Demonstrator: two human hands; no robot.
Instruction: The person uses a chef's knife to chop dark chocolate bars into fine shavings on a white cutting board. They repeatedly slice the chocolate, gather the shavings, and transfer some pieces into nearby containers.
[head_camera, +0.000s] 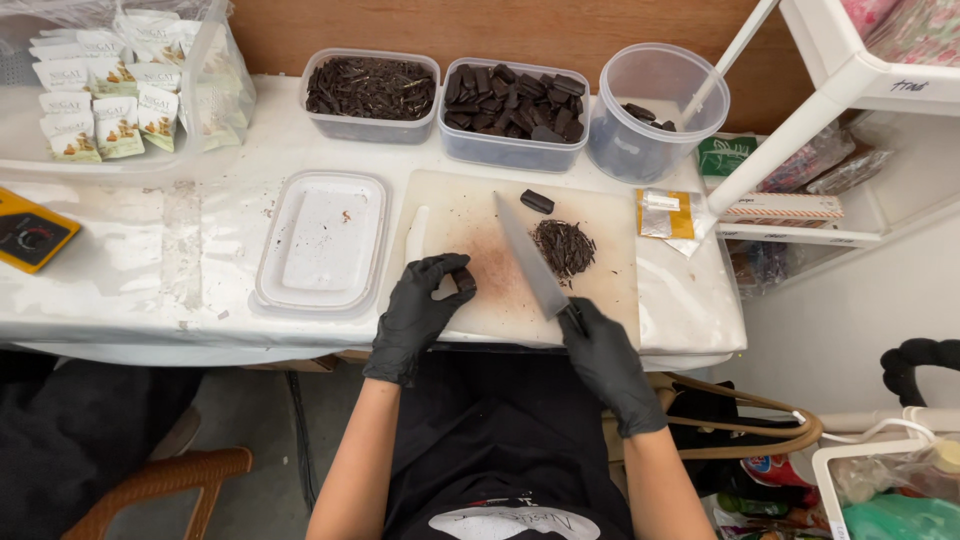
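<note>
Both my hands wear black gloves. My left hand (420, 305) pinches a small dark chocolate piece (465, 282) at the near left of the white cutting board (470, 215). In my right hand (600, 355) is the handle of a large knife (530, 255), whose blade points away across the board. A heap of dark shavings (563, 245) lies to the right of the blade. One more dark chunk (537, 201) rests near the board's far edge.
Behind the board stand a tub of slivers (371, 92), a tub of dark chunks (514, 107) and a round tub (655, 110). A white lid (322, 240) lies to the left. Packets (100, 90), a yellow device (30, 232), a white shelf (830, 110).
</note>
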